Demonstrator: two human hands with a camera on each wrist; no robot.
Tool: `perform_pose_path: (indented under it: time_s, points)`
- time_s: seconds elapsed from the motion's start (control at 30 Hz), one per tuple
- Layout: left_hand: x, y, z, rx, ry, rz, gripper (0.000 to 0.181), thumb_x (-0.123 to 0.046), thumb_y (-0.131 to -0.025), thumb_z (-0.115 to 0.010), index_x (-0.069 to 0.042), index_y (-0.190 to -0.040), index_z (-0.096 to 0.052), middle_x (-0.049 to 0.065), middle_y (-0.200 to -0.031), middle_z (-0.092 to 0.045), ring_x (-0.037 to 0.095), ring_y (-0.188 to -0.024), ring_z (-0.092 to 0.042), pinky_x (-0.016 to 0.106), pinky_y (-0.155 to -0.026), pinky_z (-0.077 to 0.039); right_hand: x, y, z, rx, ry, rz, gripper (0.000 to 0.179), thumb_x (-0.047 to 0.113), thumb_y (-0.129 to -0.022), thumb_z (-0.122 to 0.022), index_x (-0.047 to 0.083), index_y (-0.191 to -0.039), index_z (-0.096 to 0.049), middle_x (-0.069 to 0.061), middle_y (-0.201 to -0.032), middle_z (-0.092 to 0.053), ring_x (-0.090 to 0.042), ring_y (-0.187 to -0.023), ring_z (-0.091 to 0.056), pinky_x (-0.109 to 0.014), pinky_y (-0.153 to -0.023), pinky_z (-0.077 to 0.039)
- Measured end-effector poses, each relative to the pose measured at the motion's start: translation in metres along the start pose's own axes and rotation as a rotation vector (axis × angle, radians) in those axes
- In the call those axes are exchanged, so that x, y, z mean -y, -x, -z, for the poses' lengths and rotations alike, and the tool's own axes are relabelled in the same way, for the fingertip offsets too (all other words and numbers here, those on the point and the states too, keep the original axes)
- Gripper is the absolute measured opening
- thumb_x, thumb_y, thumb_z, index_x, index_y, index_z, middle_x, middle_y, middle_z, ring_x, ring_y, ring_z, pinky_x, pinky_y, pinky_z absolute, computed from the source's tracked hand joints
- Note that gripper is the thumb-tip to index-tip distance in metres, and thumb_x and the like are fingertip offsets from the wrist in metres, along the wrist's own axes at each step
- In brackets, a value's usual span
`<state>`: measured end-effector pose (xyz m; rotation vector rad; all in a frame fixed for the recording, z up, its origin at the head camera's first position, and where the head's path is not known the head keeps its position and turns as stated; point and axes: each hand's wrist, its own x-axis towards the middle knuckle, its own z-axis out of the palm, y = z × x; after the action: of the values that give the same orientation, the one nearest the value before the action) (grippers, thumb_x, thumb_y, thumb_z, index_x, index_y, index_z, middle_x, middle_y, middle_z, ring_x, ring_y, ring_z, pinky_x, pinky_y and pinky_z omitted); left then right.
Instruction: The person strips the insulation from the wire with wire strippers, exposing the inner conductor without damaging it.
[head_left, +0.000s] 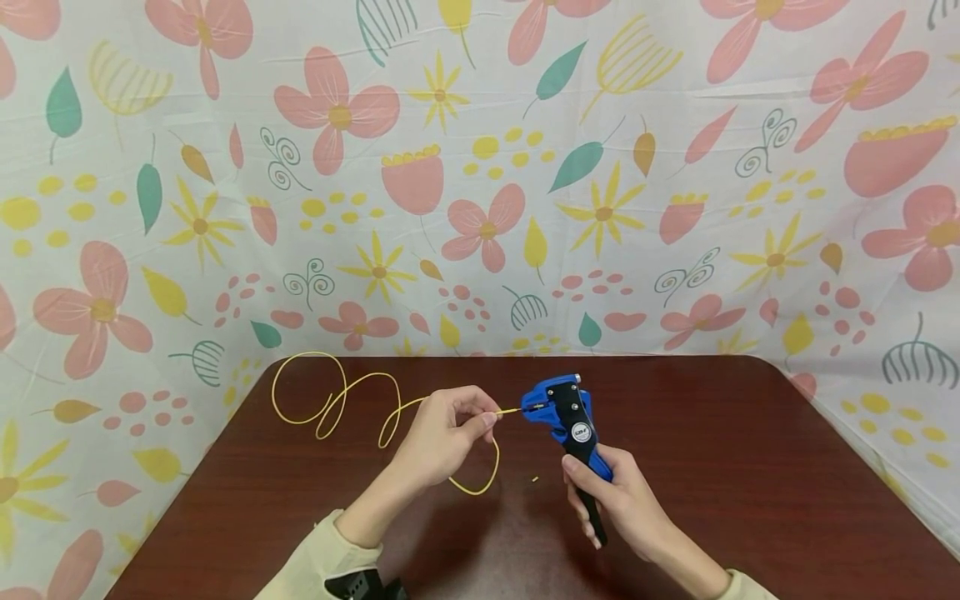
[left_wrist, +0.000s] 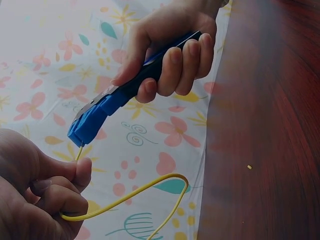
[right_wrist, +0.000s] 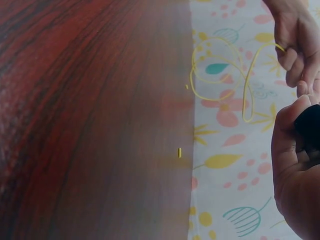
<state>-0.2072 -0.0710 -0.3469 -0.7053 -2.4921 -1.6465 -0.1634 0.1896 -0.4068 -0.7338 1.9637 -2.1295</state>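
My left hand [head_left: 438, 437] pinches a yellow wire [head_left: 475, 492] between thumb and fingers, close to one end. That end runs into the nose of a blue and black wire stripper [head_left: 572, 408], so its tip is hidden there. My right hand [head_left: 626, 500] grips the stripper by its handles, fingers curled round them. In the left wrist view the wire also bends out in a loop [left_wrist: 172, 176] beneath the left hand. The right wrist view catches only a dark part of the tool [right_wrist: 309, 127] at its edge.
A short yellow piece of insulation [head_left: 535, 479] lies on the dark red-brown table [head_left: 750, 467], between the hands. Loose coils of the wire [head_left: 333, 400] spread over the table's back left. Behind the table hangs a flower-patterned cloth [head_left: 480, 167].
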Motion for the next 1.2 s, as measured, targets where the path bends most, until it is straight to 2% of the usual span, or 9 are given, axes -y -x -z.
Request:
perform_pose_path:
  time_s: [0.43, 0.77, 0.87, 1.0, 1.1, 1.2]
  points:
    - [0.004, 0.000, -0.001, -0.013, -0.001, -0.009, 0.014, 0.002, -0.098, -0.068, -0.009, -0.092, -0.075, 0.012, -0.073, -0.070, 0.014, -0.066, -0.062, 0.026, -0.062, -0.041, -0.001, 0.001, 0.002, -0.004, 0.004, -0.013, 0.030, 0.010, -0.114, -0.042, -0.012, -0.095, -0.051, -0.032, -0.063, -0.046, -0.030, -0.042, -0.056, -0.048, -0.036, -0.050]
    - [0.007, 0.001, -0.001, -0.012, -0.002, 0.001, 0.013, 0.001, -0.099, -0.068, -0.008, -0.093, -0.075, 0.003, -0.070, -0.068, 0.015, -0.067, -0.064, 0.028, -0.067, -0.047, -0.004, 0.001, 0.001, -0.001, -0.005, -0.032, 0.031, 0.011, -0.114, -0.043, -0.012, -0.095, -0.051, -0.034, -0.063, -0.046, -0.026, -0.042, -0.058, -0.044, -0.037, -0.051]
    - [0.008, 0.002, 0.000, -0.011, -0.013, 0.002, 0.012, 0.000, -0.099, -0.069, -0.009, -0.093, -0.075, 0.002, -0.070, -0.069, 0.014, -0.065, -0.063, 0.027, -0.064, -0.045, -0.004, 0.000, 0.002, 0.005, -0.011, -0.038, 0.032, 0.011, -0.114, -0.043, -0.014, -0.096, -0.049, -0.034, -0.063, -0.046, -0.022, -0.043, -0.059, -0.044, -0.037, -0.051]
    - [0.011, 0.003, 0.003, -0.026, -0.027, 0.016, 0.014, 0.001, -0.099, -0.069, -0.009, -0.092, -0.075, 0.001, -0.070, -0.068, 0.014, -0.063, -0.060, 0.026, -0.062, -0.041, -0.005, 0.001, 0.005, -0.026, -0.032, -0.047, 0.033, 0.011, -0.114, -0.043, -0.015, -0.095, -0.048, -0.028, -0.062, -0.048, -0.017, -0.044, -0.059, -0.045, -0.036, -0.051]
    - [0.012, 0.003, 0.006, -0.029, -0.016, 0.017, 0.014, 0.001, -0.098, -0.068, -0.009, -0.092, -0.074, -0.001, -0.069, -0.067, 0.015, -0.063, -0.060, 0.026, -0.060, -0.040, -0.004, 0.003, 0.007, -0.048, -0.039, -0.045, 0.031, 0.011, -0.114, -0.043, -0.012, -0.094, -0.049, -0.027, -0.062, -0.047, -0.017, -0.043, -0.058, -0.045, -0.036, -0.050]
    - [0.012, 0.002, 0.007, -0.019, -0.012, 0.018, 0.013, 0.000, -0.099, -0.068, -0.010, -0.093, -0.075, -0.003, -0.069, -0.067, 0.016, -0.063, -0.060, 0.025, -0.059, -0.040, -0.004, 0.004, 0.009, -0.036, -0.036, -0.050, 0.031, 0.011, -0.114, -0.043, -0.011, -0.094, -0.050, -0.029, -0.063, -0.046, -0.019, -0.044, -0.059, -0.046, -0.037, -0.051]
